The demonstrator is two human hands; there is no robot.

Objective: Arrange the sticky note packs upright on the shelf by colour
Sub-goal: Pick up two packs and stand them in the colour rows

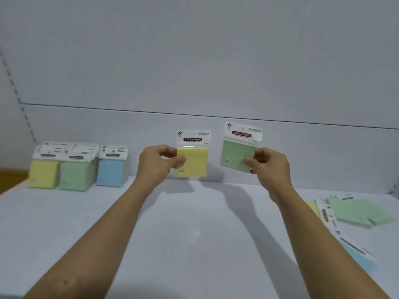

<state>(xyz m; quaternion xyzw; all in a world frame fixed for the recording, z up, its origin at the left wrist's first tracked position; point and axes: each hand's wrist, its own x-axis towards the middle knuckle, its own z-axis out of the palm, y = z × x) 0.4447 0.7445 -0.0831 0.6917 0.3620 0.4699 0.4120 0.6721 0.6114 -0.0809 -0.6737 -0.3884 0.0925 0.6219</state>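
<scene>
**2 packs held up, 1 in each hand**

The left hand (158, 162) pinches a yellow pack (191, 161) by its left edge, thumb on the front face and fingers curled behind, holding it upright at the centre of the frame. The right hand (268, 165) pinches a green pack (237, 155) by its right edge in the same way, just right of centre and slightly higher, the pack tilted a little. Both packs show a white header card (the label reads "STICKY NOTE") and are held in the air in front of the back panel (216, 61), apart from each other and clear of the white shelf (194, 223).

At the left of the frame, 3 groups of packs stand upright against the back panel: a yellow row (44, 173), a green row (75, 175) just beside it, and a blue row (111, 172) to the right of that.

At the lower right of the frame, loose packs lie flat on the shelf: green ones (358, 212) on top, a yellow edge (312, 207) showing beside the right forearm, and a blue one (358, 258) nearer the bottom edge, blurred.
</scene>
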